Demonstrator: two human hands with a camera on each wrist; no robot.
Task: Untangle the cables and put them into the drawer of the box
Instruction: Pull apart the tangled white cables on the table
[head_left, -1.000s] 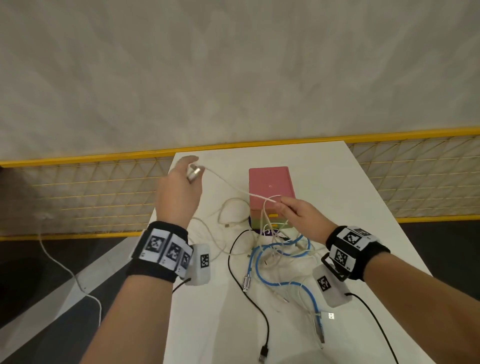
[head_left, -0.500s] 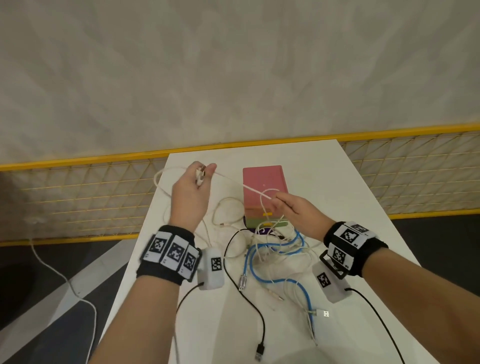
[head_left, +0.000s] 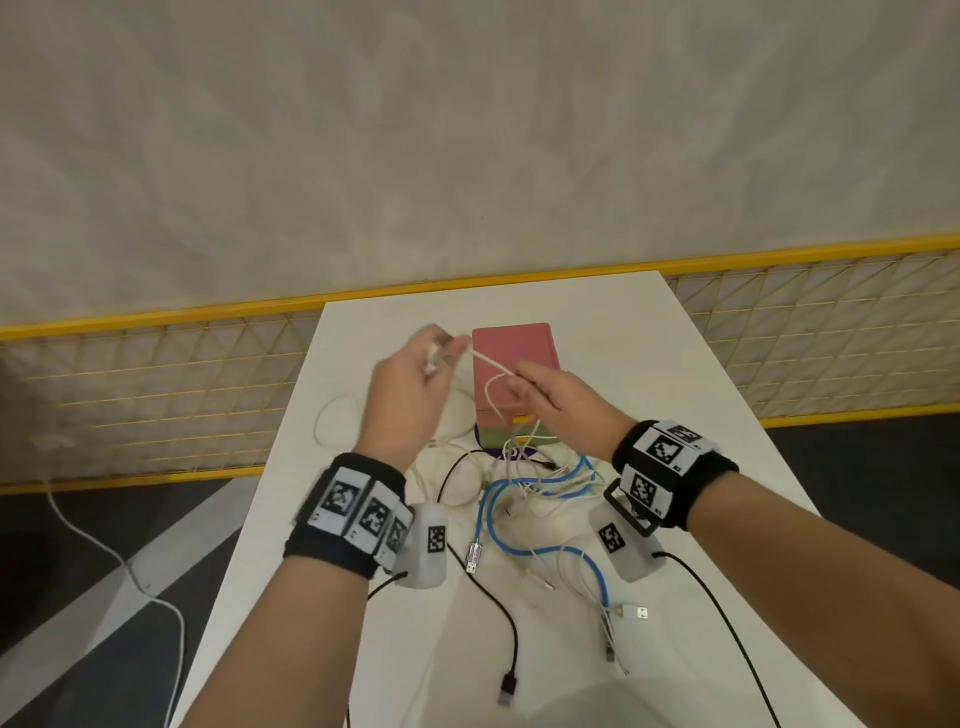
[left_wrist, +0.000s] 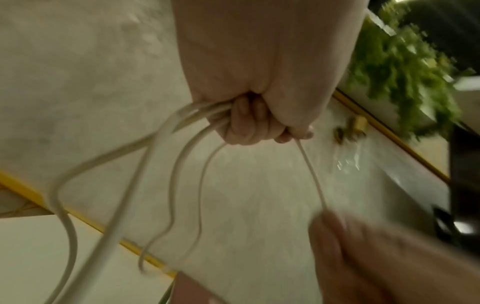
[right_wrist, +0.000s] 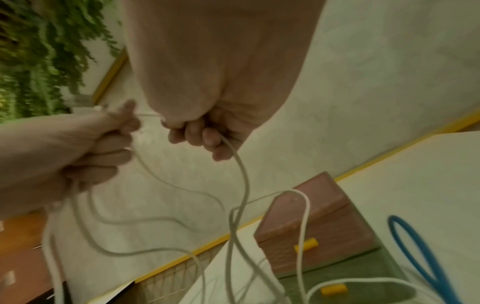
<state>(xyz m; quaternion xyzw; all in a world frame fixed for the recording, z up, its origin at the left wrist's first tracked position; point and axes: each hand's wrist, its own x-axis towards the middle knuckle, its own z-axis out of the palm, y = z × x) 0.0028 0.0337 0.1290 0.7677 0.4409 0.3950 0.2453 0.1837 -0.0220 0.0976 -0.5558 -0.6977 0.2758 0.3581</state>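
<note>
A pink box (head_left: 511, 358) with yellow drawer handles (right_wrist: 306, 244) stands mid-table. In front of it lies a tangle of white, blue (head_left: 519, 499) and black (head_left: 498, 613) cables. My left hand (head_left: 415, 384) is raised left of the box and grips several loops of a white cable (left_wrist: 182, 164) in its fist. My right hand (head_left: 550, 395) hovers over the box front and pinches the same white cable (head_left: 488, 361), a short taut stretch running between the two hands. From the right hand the cable (right_wrist: 241, 181) hangs down to the pile.
The white table (head_left: 675, 395) is narrow, with a yellow mesh fence (head_left: 156, 395) behind and at both sides. A loose white cord (head_left: 130, 571) trails on the dark floor at the left. Black leads (head_left: 727, 623) run from both wrist cameras.
My left hand has swung right toward the box, closing on the right hand. The stretch of white cable between them has shortened, and more loops are gathered in the left fist.
</note>
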